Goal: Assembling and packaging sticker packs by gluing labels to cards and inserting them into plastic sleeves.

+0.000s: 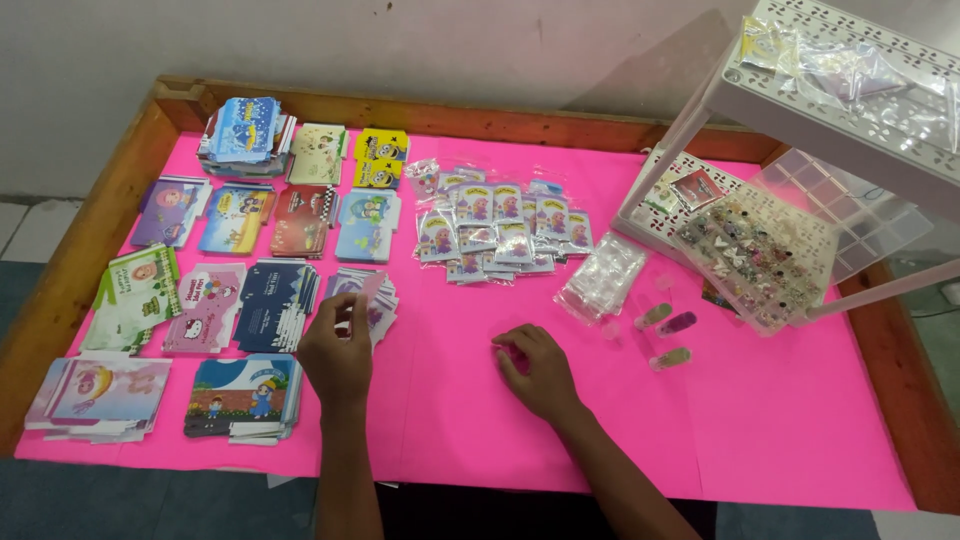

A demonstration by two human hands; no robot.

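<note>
Cards (362, 296) partly hidden behind left hand's (337, 355) fingers.

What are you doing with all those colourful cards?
A person sits at a wooden-edged table covered in bright pink paper. The left hand lifts a card from a stack of pale printed cards, one of many colourful card stacks. The right hand rests curled on the paper. Small clear packets with cartoon figures lie behind; three tiny glitter bottles lie to the right.
</note>
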